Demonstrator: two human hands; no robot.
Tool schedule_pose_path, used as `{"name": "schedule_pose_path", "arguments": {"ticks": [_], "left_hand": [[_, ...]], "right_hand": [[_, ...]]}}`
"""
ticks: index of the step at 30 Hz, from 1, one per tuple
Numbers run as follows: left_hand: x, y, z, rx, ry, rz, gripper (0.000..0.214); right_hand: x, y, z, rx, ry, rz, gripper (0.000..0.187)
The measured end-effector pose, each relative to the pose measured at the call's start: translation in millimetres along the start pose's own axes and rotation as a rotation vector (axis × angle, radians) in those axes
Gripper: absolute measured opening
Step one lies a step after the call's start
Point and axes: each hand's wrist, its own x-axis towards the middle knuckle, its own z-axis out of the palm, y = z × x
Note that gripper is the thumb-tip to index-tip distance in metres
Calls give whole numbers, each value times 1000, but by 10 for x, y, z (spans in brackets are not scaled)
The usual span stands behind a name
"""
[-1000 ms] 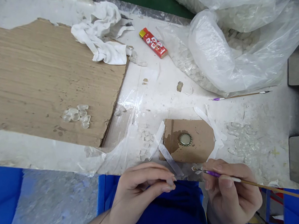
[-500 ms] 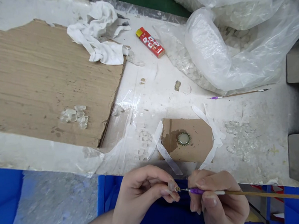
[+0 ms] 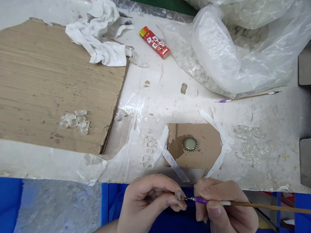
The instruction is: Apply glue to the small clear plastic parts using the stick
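Observation:
My left hand (image 3: pixel 151 206) is closed, thumb and fingertips pinching a small translucent piece (image 3: pixel 179 195) with a brownish spot at its right edge. My right hand (image 3: pixel 223 206) grips a thin wooden-handled tool (image 3: pixel 267 207) with a purple wrap and a fine tip. That tip meets the brownish edge of the piece; whether it touches or enters it is too small to tell. Both hands are just off the table's front edge. Above them a bottle cap (image 3: pixel 190 144) lies on a small cardboard piece (image 3: pixel 208 152) taped to the table.
A large cardboard sheet (image 3: pixel 40 83) bears several clear pieces (image 3: pixel 73 120) and a crumpled white cloth (image 3: pixel 103 46). Behind lie a red lighter (image 3: pixel 155 43) and plastic bags (image 3: pixel 217 52) of small pieces. A similar thin tool (image 3: pixel 249 96) rests at right, near more clear pieces (image 3: pixel 252 145).
The tool's tip has shifted slightly left toward the piece, and its handle end has dipped. Less of the brownish spot shows beside the tip. My left hand keeps its pinch.

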Motion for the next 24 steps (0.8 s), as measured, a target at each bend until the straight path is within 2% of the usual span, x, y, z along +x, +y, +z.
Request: {"name": "schedule_pose_path", "arguments": {"ticks": [5, 10, 12, 15, 18, 21, 24], "left_hand": [[6, -27, -68, 122, -22, 36, 14], [67, -85, -143, 155, -135, 226, 1], [85, -93, -155, 179, -152, 223, 3], [106, -115, -152, 153, -152, 121, 19], [138, -134, -135, 62, -187, -44, 35], [178, -120, -117, -38, -260, -192, 38], [203, -99, -115, -110, -280, -266, 36]], "right_hand": [[6, -4, 10, -16, 8, -24, 20], [-40, 16, -16, -41, -7, -12, 20], [-49, 17, -20, -43, -30, -5, 20], [-27, 8, -11, -31, 36, -12, 18], [11, 0, -9, -17, 106, -22, 19], [26, 1, -19, -7, 88, -13, 20], [14, 2, -22, 3, 79, 0, 20]]}}
